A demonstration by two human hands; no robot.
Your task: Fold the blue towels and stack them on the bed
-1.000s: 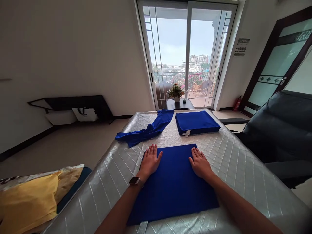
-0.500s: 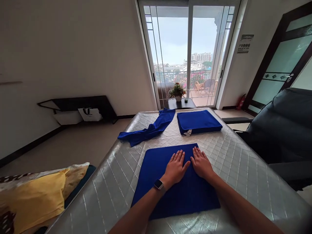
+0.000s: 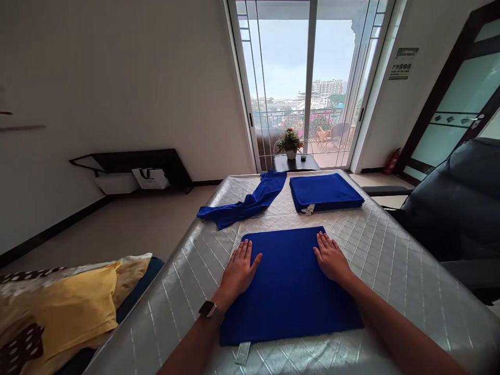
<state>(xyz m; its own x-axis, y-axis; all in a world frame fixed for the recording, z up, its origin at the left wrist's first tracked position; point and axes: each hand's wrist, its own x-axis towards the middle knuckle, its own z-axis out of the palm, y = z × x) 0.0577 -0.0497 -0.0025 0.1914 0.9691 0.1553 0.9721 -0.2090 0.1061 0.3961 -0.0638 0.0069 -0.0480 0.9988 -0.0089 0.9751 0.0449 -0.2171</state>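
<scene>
A blue folded cloth (image 3: 291,286) lies flat on the silver quilted table cover (image 3: 187,291), with a white tag (image 3: 242,353) sticking out at its near left edge. My left hand (image 3: 240,265) rests open on the cloth's upper left edge, fingers flat and thumb apart. On the upper right edge lies my right hand (image 3: 331,256), also open, palm down. Beyond them, at the back right, sits a neat stack of folded blue cloths (image 3: 327,190) with white tags at its front. A loose, crumpled blue cloth (image 3: 248,203) stretches across the back left.
A black armchair (image 3: 464,208) stands close at the right. At the lower left is a pile of fabric with a yellow cloth (image 3: 80,302) on top. Past the table's far end, a potted plant (image 3: 290,143) stands on a small dark table (image 3: 299,163) before the sliding door.
My left hand swept from the cloth's left side over to beside my right hand, then back to the left edge. My right hand has stayed at the right edge. The view has shifted slightly.
</scene>
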